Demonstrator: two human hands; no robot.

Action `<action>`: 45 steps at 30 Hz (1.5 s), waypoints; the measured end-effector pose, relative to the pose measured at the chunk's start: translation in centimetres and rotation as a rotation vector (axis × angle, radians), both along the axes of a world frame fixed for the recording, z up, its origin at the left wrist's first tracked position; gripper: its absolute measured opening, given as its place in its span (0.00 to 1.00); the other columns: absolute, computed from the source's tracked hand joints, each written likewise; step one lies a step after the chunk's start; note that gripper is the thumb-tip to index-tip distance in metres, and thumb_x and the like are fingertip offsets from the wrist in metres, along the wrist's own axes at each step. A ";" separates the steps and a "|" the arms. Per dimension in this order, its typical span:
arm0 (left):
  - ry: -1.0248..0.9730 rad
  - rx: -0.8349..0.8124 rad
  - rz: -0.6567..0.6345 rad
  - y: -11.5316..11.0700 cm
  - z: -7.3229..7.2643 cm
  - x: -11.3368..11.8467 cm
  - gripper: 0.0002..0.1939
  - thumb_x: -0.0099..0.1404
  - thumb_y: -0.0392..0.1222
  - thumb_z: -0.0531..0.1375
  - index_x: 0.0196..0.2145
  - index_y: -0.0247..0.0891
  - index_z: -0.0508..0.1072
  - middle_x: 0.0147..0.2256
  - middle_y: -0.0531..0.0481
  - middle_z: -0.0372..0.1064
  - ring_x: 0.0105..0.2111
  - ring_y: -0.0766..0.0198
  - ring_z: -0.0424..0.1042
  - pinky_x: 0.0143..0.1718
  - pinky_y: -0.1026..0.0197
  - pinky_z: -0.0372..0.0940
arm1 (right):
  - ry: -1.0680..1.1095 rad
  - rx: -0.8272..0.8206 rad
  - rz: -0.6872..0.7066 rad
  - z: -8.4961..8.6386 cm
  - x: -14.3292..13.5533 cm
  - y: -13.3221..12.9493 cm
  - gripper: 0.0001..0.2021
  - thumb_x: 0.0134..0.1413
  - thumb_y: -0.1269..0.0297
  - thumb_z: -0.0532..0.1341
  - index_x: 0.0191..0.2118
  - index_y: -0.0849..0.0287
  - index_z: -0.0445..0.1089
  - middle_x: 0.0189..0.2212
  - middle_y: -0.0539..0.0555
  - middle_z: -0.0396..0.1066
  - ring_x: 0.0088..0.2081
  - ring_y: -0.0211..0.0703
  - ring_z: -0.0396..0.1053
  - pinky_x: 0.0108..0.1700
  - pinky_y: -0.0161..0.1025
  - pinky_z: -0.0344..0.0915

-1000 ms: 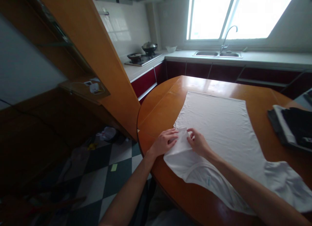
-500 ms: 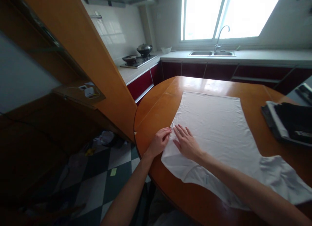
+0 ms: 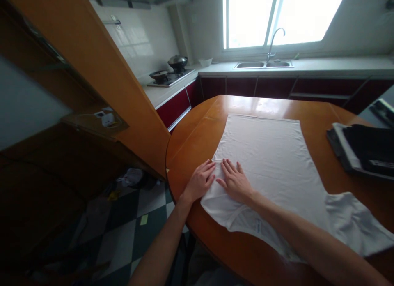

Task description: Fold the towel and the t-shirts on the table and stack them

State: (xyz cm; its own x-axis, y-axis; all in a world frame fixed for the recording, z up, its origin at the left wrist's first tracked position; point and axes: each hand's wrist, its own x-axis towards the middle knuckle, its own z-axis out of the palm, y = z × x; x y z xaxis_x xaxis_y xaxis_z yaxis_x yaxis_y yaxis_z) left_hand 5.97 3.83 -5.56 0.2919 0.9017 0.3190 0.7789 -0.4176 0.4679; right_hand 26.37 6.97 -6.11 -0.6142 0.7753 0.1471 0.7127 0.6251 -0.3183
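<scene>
A white T-shirt (image 3: 264, 154) lies spread on a round wooden table (image 3: 191, 142), its hem at the far side and its neckline close to me. One sleeve sticks out to the right, rumpled; the left sleeve is folded in or under my hands. My left hand (image 3: 201, 180) rests at the shirt's left edge, fingers stretched over the cloth and side by side. My right hand (image 3: 235, 181) lies flat on the shirt just to the right of it, fingers spread and palm down. Small creases run between the two hands.
Folded dark and white clothes (image 3: 363, 150) are stacked at the table's right. Behind stand a counter with a sink (image 3: 263, 64) and a stove with a wok (image 3: 177, 63). An orange wooden panel (image 3: 132, 76) rises at the left. Items lie on the checkered floor (image 3: 120, 224).
My left fingers have straightened and lie flatter on the shirt's edge. My right hand stays on the cloth, nearly in place. The view has shifted slightly.
</scene>
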 end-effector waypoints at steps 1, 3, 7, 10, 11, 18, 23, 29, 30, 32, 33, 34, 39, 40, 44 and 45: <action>-0.005 -0.001 0.013 0.0 0.0 0.0 0.21 0.73 0.41 0.55 0.61 0.41 0.70 0.63 0.45 0.65 0.67 0.54 0.57 0.68 0.44 0.54 | -0.003 0.000 0.001 -0.1 0.0 0.0 0.36 0.71 0.46 0.43 0.72 0.69 0.49 0.72 0.65 0.42 0.73 0.52 0.38 0.71 0.58 0.35; -0.029 0.004 0.031 0.0 0.1 -0.1 0.22 0.73 0.42 0.54 0.62 0.41 0.69 0.64 0.44 0.64 0.67 0.54 0.57 0.67 0.45 0.55 | -0.005 0.002 0.000 -0.2 0.0 0.0 0.36 0.71 0.45 0.44 0.72 0.68 0.49 0.72 0.64 0.42 0.73 0.52 0.38 0.71 0.59 0.35; 0.075 -0.035 0.012 0.0 0.1 0.0 0.26 0.75 0.47 0.52 0.69 0.44 0.59 0.68 0.45 0.55 0.70 0.54 0.50 0.69 0.43 0.50 | 0.006 0.004 -0.005 -0.1 0.0 -0.1 0.35 0.71 0.47 0.43 0.72 0.68 0.49 0.72 0.64 0.42 0.73 0.52 0.39 0.71 0.59 0.35; 0.212 -0.076 -0.008 0.0 -0.2 0.0 0.29 0.75 0.52 0.52 0.70 0.46 0.56 0.70 0.45 0.51 0.71 0.51 0.47 0.70 0.40 0.45 | 0.019 0.006 -0.003 -0.1 0.0 -0.1 0.33 0.72 0.49 0.43 0.72 0.68 0.50 0.72 0.64 0.43 0.73 0.52 0.39 0.71 0.58 0.36; 0.233 -0.084 -0.009 0.0 -0.3 0.0 0.29 0.75 0.52 0.52 0.70 0.46 0.56 0.70 0.45 0.51 0.71 0.51 0.46 0.70 0.40 0.45 | 0.020 0.005 -0.002 -0.1 0.1 -0.1 0.33 0.72 0.50 0.42 0.72 0.68 0.50 0.72 0.63 0.43 0.73 0.51 0.39 0.71 0.58 0.36; 0.101 -0.111 0.012 0.0 0.3 -0.2 0.29 0.78 0.48 0.46 0.72 0.44 0.48 0.71 0.44 0.47 0.72 0.57 0.44 0.70 0.45 0.46 | 0.044 -0.006 -0.051 0.0 0.1 0.2 0.29 0.71 0.61 0.42 0.71 0.69 0.51 0.72 0.61 0.45 0.73 0.49 0.41 0.72 0.54 0.38; 0.236 -0.126 -0.059 -0.6 0.3 -0.3 0.32 0.75 0.51 0.52 0.72 0.43 0.52 0.70 0.43 0.49 0.72 0.53 0.43 0.70 0.42 0.43 | 0.017 0.002 -0.034 0.0 0.2 0.3 0.29 0.67 0.65 0.45 0.71 0.69 0.52 0.72 0.62 0.46 0.73 0.51 0.43 0.71 0.56 0.37; 0.233 -0.136 -0.069 -0.2 0.9 0.0 0.28 0.78 0.46 0.45 0.72 0.42 0.51 0.71 0.44 0.47 0.72 0.57 0.43 0.70 0.46 0.45 | 0.017 -0.005 -0.041 0.0 0.1 0.3 0.30 0.65 0.66 0.46 0.71 0.69 0.53 0.72 0.61 0.45 0.73 0.51 0.43 0.71 0.56 0.39; 0.236 -0.131 -0.079 -0.2 0.9 0.1 0.28 0.78 0.45 0.43 0.72 0.41 0.50 0.71 0.44 0.46 0.72 0.58 0.43 0.70 0.47 0.44 | 0.020 -0.004 -0.041 0.0 0.1 0.4 0.30 0.65 0.67 0.46 0.71 0.69 0.53 0.72 0.61 0.45 0.73 0.51 0.43 0.71 0.56 0.39; 0.266 -0.126 -0.114 -0.2 0.8 0.3 0.28 0.78 0.45 0.44 0.72 0.41 0.49 0.72 0.44 0.45 0.72 0.57 0.41 0.71 0.46 0.43 | 0.026 -0.004 -0.044 0.0 0.1 0.4 0.30 0.65 0.67 0.46 0.71 0.70 0.52 0.72 0.61 0.45 0.73 0.51 0.43 0.71 0.56 0.38; 0.285 -0.128 -0.132 -0.3 0.7 0.4 0.29 0.77 0.46 0.45 0.72 0.41 0.49 0.72 0.44 0.45 0.72 0.56 0.41 0.71 0.45 0.42 | 0.028 -0.006 -0.045 0.0 0.1 0.4 0.30 0.65 0.66 0.46 0.71 0.70 0.52 0.72 0.61 0.45 0.73 0.51 0.43 0.71 0.56 0.39; 0.298 -0.129 -0.143 -0.4 0.5 0.4 0.30 0.77 0.47 0.46 0.72 0.41 0.49 0.72 0.44 0.45 0.72 0.55 0.41 0.71 0.44 0.42 | 0.030 -0.007 -0.046 0.0 0.1 0.4 0.30 0.66 0.66 0.46 0.71 0.69 0.53 0.72 0.61 0.45 0.73 0.51 0.43 0.71 0.56 0.39; 0.250 -0.129 -0.146 -0.9 0.6 0.3 0.29 0.78 0.46 0.44 0.73 0.41 0.45 0.72 0.43 0.43 0.72 0.58 0.40 0.71 0.47 0.42 | 0.024 -0.012 -0.042 0.1 0.1 0.3 0.29 0.67 0.66 0.45 0.71 0.69 0.52 0.72 0.61 0.46 0.72 0.51 0.44 0.71 0.56 0.39; 0.243 -0.129 -0.152 -1.1 0.7 0.3 0.29 0.78 0.45 0.43 0.73 0.41 0.45 0.72 0.44 0.42 0.72 0.59 0.40 0.71 0.48 0.42 | 0.022 -0.013 -0.041 0.2 0.1 0.3 0.29 0.67 0.65 0.45 0.71 0.69 0.53 0.72 0.61 0.46 0.72 0.51 0.44 0.71 0.56 0.39; 0.320 -0.120 -0.200 -1.8 0.7 0.3 0.30 0.78 0.47 0.45 0.73 0.42 0.44 0.72 0.45 0.42 0.72 0.57 0.40 0.71 0.47 0.41 | 0.017 -0.007 -0.041 -0.1 0.2 0.4 0.29 0.67 0.66 0.45 0.70 0.69 0.54 0.72 0.61 0.45 0.72 0.51 0.44 0.71 0.55 0.39; 0.348 -0.114 -0.206 -1.9 0.6 0.3 0.31 0.78 0.48 0.46 0.73 0.42 0.44 0.72 0.45 0.42 0.72 0.56 0.40 0.71 0.47 0.40 | 0.016 -0.005 -0.041 -0.2 0.2 0.4 0.29 0.67 0.66 0.45 0.70 0.69 0.54 0.72 0.61 0.45 0.72 0.51 0.43 0.71 0.55 0.39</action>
